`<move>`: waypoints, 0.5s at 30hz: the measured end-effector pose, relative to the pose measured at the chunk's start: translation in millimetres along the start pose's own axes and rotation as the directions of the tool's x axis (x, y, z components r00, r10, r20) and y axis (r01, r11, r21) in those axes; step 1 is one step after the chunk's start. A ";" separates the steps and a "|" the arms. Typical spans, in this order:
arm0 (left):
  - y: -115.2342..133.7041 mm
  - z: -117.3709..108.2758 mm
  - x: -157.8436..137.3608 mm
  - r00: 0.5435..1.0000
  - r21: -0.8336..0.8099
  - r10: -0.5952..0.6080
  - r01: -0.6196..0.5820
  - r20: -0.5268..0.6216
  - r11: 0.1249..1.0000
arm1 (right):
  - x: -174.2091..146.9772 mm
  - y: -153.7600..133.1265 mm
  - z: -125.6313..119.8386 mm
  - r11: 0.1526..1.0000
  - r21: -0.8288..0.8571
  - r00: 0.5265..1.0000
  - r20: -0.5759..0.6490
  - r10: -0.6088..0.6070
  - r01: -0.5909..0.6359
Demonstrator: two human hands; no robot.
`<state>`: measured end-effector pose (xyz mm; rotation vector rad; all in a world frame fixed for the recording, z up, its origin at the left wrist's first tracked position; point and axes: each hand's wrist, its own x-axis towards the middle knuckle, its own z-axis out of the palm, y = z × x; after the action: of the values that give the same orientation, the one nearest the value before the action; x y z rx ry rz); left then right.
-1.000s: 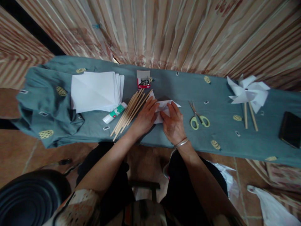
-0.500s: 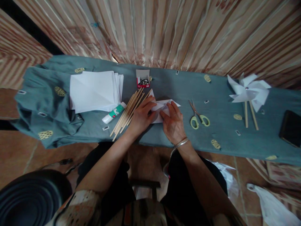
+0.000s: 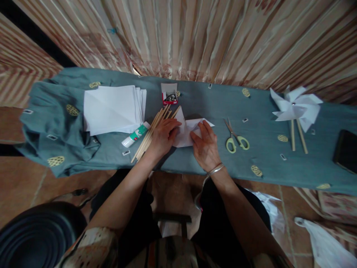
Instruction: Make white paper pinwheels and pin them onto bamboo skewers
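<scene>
A partly folded sheet of white paper [image 3: 183, 137] lies on the cloth between my hands, one pointed flap up at its upper left and another at its right. My left hand [image 3: 163, 137] grips its left edge, with curled fingers near the wooden sticks [image 3: 149, 139]. On the right side, my right hand [image 3: 205, 146] has its thumb and bent fingers closed on a fold of the paper. Part of the sheet is hidden under the fingers. Scissors [image 3: 233, 140] with light green handles lie open to the right of my right hand.
A glue stick [image 3: 135, 134] and a stack of white paper [image 3: 111, 109] are at the left. Behind the sticks stands an open small box [image 3: 169, 97] of metal pins. Paper pinwheels [image 3: 297, 104] on sticks and a dark flat object [image 3: 346, 150] are at the right.
My left hand has slid left and slightly down along the paper, uncovering more of its left part and the upper flap. My right hand stays in nearly the same place.
</scene>
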<state>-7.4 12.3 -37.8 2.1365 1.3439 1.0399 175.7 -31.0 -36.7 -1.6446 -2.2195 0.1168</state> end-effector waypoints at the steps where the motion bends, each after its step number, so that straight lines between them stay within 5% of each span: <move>1: 0.2 0.5 0.9 1.000 -0.003 -0.008 0.008 0.008 1.000 | -0.1 0.4 0.4 1.000 0.003 1.000 -0.002 -0.004 0.004; 15: 17.0 6.4 19.4 0.971 0.084 -0.131 0.116 0.202 0.990 | -3.6 5.7 5.2 0.997 0.077 0.999 -0.049 -0.018 0.022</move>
<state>12.4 22.2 -23.2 2.1149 1.4106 0.7090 180.0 -31.8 -44.1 -1.5677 -2.1666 0.1541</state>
